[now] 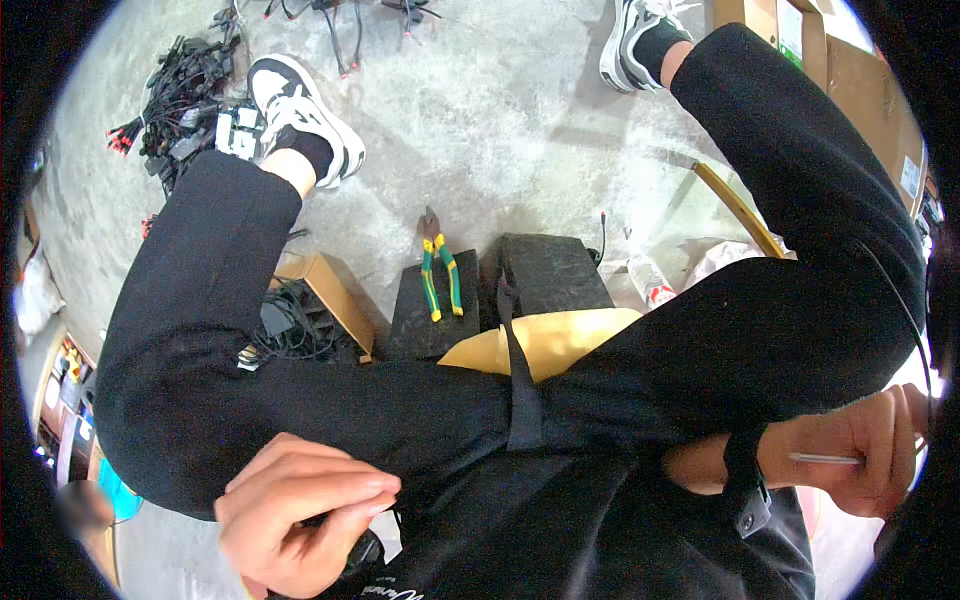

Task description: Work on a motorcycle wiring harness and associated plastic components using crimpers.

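My left hand (300, 515) is held above my left thigh, its thumb and fingertips pressed together. Whatever may be between those fingertips is too hidden to make out. Out at the right side, my right hand (850, 455) has its fingers curled in, with a thin white stick (825, 459) showing against them. A black strap (745, 475) goes round that wrist. Between my legs, pliers (438, 265) with green and yellow handles lie on a black block (410, 325), away from both hands.
A cardboard box (338, 305) of black cables stands by my left leg. Bundled black cables (185, 105) lie beside my left shoe. A second black block (555, 270), a plastic bottle (652, 282) and a yellow bar (738, 208) are toward the right. Cardboard boxes (860, 110) line the far right.
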The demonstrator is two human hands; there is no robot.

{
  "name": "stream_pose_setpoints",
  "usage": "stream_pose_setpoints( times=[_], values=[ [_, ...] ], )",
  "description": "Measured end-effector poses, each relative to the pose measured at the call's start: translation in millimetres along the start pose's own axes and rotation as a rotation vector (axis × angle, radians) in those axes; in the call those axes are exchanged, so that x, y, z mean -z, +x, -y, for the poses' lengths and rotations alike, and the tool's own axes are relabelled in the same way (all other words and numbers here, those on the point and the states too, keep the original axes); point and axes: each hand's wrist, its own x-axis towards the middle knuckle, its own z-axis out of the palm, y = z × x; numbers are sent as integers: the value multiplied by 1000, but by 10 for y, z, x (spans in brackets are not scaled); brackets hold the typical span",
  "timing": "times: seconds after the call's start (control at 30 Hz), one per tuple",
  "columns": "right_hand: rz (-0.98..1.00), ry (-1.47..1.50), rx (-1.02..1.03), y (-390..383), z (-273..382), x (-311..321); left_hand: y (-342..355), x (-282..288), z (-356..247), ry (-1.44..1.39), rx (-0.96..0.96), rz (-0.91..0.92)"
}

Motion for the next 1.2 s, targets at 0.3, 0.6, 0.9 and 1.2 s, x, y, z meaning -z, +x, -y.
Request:
stream_pose_setpoints(
  times=[0.3, 0.6, 0.9, 1.2],
  values=[
    [-74, -94, -40, -77, 280, 113, 119, 8, -58, 39, -18, -167],
    [-106, -216, -101, -70, 587, 177, 329, 84, -99, -99, -89, 158],
    [-31, -109, -233, -52, 364, 12, -304, 624, -87, -579, -381, 220],
    [88, 329, -739, -580, -971, -599, -2248, 252, 1251, -766, 94, -470]
  ],
)
